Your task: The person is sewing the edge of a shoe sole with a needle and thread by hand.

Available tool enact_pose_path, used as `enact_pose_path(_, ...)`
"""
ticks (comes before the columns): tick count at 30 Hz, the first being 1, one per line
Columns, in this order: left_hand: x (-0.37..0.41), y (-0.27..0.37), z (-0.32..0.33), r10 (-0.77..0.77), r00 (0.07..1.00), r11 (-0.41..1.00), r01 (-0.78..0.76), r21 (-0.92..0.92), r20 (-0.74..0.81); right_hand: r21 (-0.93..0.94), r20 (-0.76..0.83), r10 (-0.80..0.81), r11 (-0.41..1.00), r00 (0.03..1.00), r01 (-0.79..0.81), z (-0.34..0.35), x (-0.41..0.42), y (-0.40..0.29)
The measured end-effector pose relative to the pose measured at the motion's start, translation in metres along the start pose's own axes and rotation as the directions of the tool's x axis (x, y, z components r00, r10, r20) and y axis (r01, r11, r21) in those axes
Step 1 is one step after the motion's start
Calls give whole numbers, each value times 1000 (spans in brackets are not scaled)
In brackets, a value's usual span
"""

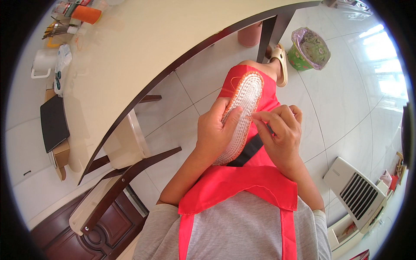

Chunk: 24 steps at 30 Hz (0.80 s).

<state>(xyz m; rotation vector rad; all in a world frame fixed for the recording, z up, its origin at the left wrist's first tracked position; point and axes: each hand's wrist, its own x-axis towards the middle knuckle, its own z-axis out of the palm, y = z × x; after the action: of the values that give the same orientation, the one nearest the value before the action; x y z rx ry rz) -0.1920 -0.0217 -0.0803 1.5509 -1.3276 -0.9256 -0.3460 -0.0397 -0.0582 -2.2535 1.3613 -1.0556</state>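
Note:
A white stitched shoe sole (248,92) rests over my lap, its edge bound with orange thread (261,97). My left hand (214,125) grips the sole from its left side, with the thumb lying on the top face. At the right edge, the thumb and forefinger of my right hand (281,131) pinch together where short orange strands (248,117) stick out. Whether a needle sits between those fingertips is too small to tell. A loose loop of orange thread (234,78) curves out at the upper left of the sole. Beneath lies a red apron (242,170) with a black band.
To the left stands a cream-topped table (130,48) with a dark edge, bearing an orange thread cone (86,14), a white mug (44,61) and a black tablet-like slab (54,123). A chair (126,143) is beside it. At right are a lined bin (308,50) and an air cooler (356,195).

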Motion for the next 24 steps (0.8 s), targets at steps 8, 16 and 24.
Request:
enact_pose_path(8, 0, 3, -1, -15, 1000, 1000, 15, 9, 13, -10, 15, 8, 1000, 1000, -8, 1, -1, 1)
enact_pose_path(16, 0, 4, 0, -27, 1000, 1000, 27, -11, 15, 5, 8, 6, 1000, 1000, -6, 1, -2, 1)
enact_pose_path(24, 0, 3, 0, -20, 1000, 1000, 20, -7, 12, 8, 15, 6, 1000, 1000, -6, 1, -3, 2)
